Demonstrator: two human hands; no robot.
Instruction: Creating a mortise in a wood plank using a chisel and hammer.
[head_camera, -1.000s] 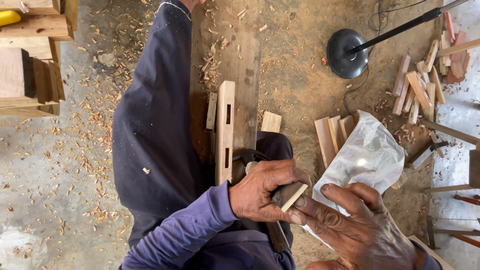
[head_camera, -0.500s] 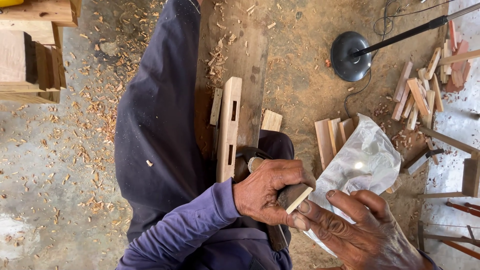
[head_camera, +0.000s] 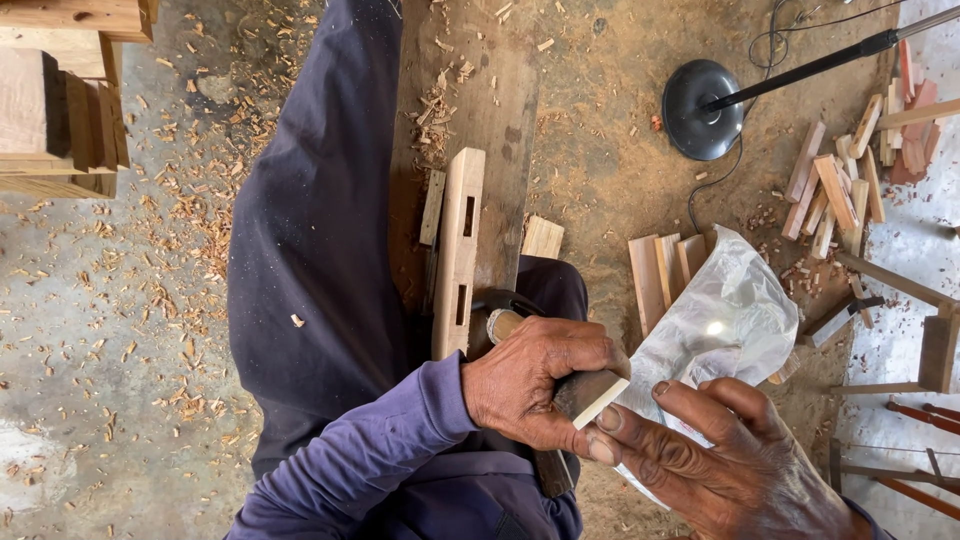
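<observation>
You hold a small wooden block (head_camera: 592, 393) with a pale, slanted end. It sits low, over your lap. A long wooden piece (head_camera: 458, 250) with two slots lies flat on the plank ahead.

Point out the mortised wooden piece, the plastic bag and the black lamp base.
Mortised wooden piece (head_camera: 458, 250): head view, face between its two slots.
Plastic bag (head_camera: 735, 320): head view, crinkled middle.
Black lamp base (head_camera: 700, 108): head view, domed top.
</observation>
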